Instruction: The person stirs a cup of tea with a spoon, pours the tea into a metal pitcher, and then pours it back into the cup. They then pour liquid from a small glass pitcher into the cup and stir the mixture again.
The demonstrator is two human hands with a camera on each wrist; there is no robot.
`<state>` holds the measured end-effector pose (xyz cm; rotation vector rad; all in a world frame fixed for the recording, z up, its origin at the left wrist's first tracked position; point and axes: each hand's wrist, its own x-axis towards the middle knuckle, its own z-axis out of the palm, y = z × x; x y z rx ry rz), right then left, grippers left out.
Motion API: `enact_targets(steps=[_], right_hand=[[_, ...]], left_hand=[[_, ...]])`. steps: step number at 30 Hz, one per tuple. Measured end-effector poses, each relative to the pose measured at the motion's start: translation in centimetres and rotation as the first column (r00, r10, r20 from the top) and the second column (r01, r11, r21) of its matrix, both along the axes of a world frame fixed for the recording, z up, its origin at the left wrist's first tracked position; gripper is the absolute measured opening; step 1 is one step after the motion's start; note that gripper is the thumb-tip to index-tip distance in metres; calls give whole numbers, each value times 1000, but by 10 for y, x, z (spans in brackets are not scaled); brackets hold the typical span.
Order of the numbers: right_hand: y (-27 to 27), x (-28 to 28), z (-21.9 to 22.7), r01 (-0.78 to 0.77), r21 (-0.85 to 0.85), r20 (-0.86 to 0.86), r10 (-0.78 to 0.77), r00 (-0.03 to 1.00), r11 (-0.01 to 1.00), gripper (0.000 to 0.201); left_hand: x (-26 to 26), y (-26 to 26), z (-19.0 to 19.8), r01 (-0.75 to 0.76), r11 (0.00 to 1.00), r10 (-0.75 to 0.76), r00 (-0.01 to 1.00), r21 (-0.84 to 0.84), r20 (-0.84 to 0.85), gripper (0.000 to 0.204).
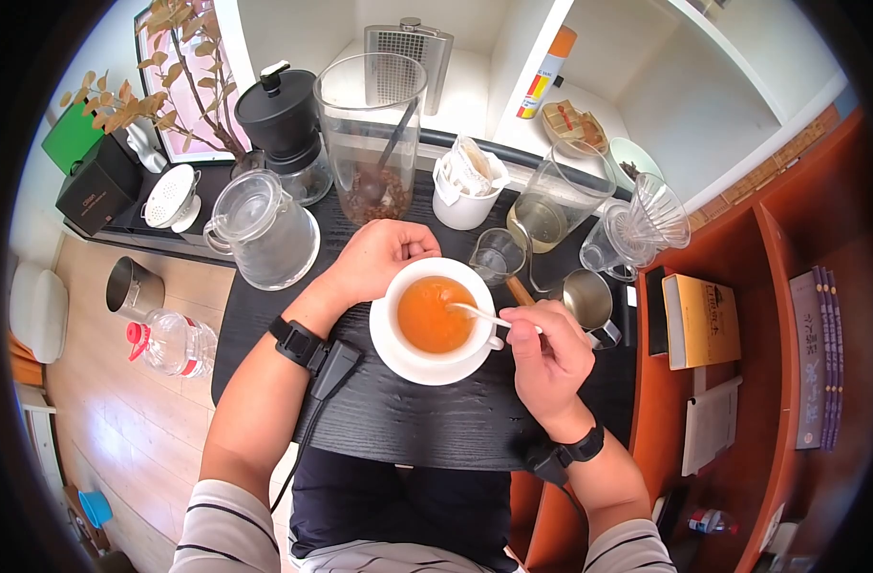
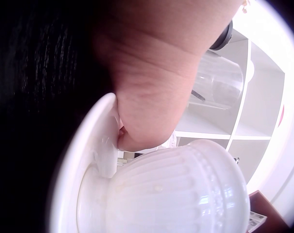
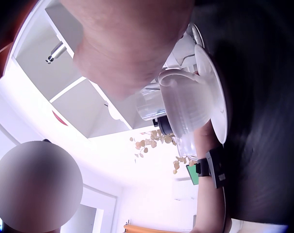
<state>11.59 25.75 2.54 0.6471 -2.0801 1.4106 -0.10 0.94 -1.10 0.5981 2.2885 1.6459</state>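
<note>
A white cup [image 1: 393, 304] of orange-brown liquid [image 1: 427, 325] stands on a white saucer [image 1: 384, 358] on the black table. My right hand [image 1: 551, 358] pinches the handle of a white spoon [image 1: 475, 312], whose other end dips into the liquid. The cup's handle [image 3: 178, 75] lies just under that hand. On the cup's far left side, my left hand [image 1: 384, 258] has its fingers curled at the saucer's rim. In the left wrist view, the fluted cup stands beside this hand, and its fingertips are partly hidden.
Behind the cup stand a glass pitcher [image 1: 265, 229], a grinder [image 1: 284, 124], a tall container with beans [image 1: 360, 124], a drip-bag cup [image 1: 460, 205] and a small glass jug [image 1: 499, 256]. A metal pitcher [image 1: 586, 298] is at the right. Shelves with books [image 1: 699, 320] border the table.
</note>
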Motion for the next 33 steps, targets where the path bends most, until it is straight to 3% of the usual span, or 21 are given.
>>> enact_targets(steps=[7,9,16,20,25,33], right_hand=[[-2,0,5,-20,34,5,20,1000,999,14],[-2,0,7,-107,102,-40,111,993,989,13],[-3,-3,5,-258,93,-118,267,956,962,11],[0,0,6,-243,72,-54,247,967,967,10],[-1,0,-5,-54,-87,14,55,998,995,10],[-4,-4,-7,55,-90,91,-47,995,994,11]], left_hand=[[-1,0,-2,2,1000,-2,1000,5,-9,14],[0,0,-1,-4,1000,4,1000,-8,-12,13],[1,1,0,-19,1000,19,1000,-17,-21,13],[0,0,-1,-3,1000,3,1000,-18,-30,12],[0,0,-2,5,1000,-5,1000,7,-11,12],[-1,0,-1,8,1000,-8,1000,12,9,12]])
